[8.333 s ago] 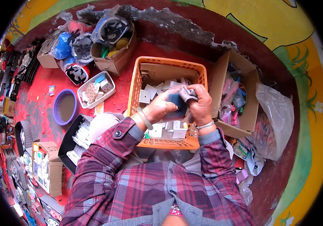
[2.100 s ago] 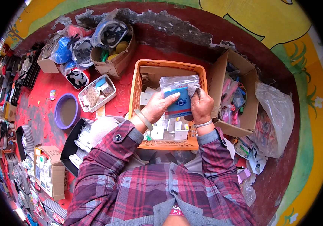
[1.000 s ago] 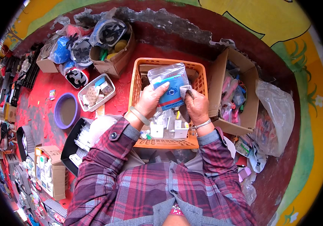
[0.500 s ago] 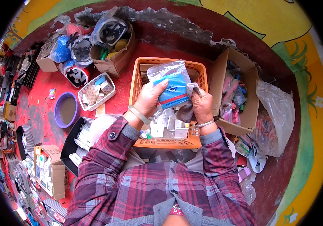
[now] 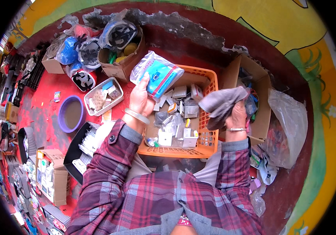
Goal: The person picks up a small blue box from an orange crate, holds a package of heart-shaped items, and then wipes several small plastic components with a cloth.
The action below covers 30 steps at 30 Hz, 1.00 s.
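Observation:
My left hand [image 5: 140,99] grips a flat blue packet [image 5: 159,76] in a clear plastic sleeve with a red band, thumb on top, over the left rim of an orange basket [image 5: 208,135]. In my right hand [image 5: 237,118] a grey-brown cloth [image 5: 222,105] is bunched; it hangs over the basket's right side, beside a cardboard box. The two hands are well apart. Inside the basket lie several small white boxes [image 5: 165,138] and clear plastic pouches [image 5: 191,110].
At right stands an open cardboard box [image 5: 263,113] by a clear plastic bag [image 5: 287,121]. To the left are a purple basin [image 5: 82,117], a white basket [image 5: 92,111] and a black tray [image 5: 70,154]. Bagged helmets [image 5: 121,34] sit at the back left.
My hands have moved apart: the left one carries the packet leftward, and the right one has taken the cloth off it to the right. More of the basket's contents show.

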Available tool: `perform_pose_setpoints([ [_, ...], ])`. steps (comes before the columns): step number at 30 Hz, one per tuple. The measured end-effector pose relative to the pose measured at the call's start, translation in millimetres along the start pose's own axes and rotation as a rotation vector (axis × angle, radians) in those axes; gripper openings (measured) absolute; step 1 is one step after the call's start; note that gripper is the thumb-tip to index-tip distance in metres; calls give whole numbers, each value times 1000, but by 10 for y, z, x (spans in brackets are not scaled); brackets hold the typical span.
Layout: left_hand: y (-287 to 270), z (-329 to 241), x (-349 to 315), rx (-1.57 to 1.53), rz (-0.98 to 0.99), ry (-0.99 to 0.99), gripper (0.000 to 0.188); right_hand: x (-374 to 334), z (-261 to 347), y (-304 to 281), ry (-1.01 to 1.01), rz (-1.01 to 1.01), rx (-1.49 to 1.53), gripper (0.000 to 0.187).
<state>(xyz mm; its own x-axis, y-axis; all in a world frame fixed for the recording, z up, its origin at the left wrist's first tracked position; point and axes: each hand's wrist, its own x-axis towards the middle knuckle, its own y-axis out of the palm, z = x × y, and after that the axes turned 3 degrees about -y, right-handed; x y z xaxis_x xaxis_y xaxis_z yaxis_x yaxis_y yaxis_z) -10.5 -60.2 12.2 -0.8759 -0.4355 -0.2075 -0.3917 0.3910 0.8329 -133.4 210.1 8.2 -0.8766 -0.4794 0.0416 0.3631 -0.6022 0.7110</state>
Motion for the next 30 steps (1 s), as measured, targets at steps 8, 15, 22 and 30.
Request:
perform_pose_setpoints([
  [8,320,326,-186,-8,59,-73,40,-114,-645,349,234,98,172,71],
  [15,231,673,-243,-31,176,-168,46,-84,-833,505,29,-118,101,39],
  [22,254,354,-282,-24,304,-374,50,-5,-522,270,-7,-164,0,29],
  [30,293,202,-273,418,384,-512,47,-100,-449,390,7,-124,-212,20],
])
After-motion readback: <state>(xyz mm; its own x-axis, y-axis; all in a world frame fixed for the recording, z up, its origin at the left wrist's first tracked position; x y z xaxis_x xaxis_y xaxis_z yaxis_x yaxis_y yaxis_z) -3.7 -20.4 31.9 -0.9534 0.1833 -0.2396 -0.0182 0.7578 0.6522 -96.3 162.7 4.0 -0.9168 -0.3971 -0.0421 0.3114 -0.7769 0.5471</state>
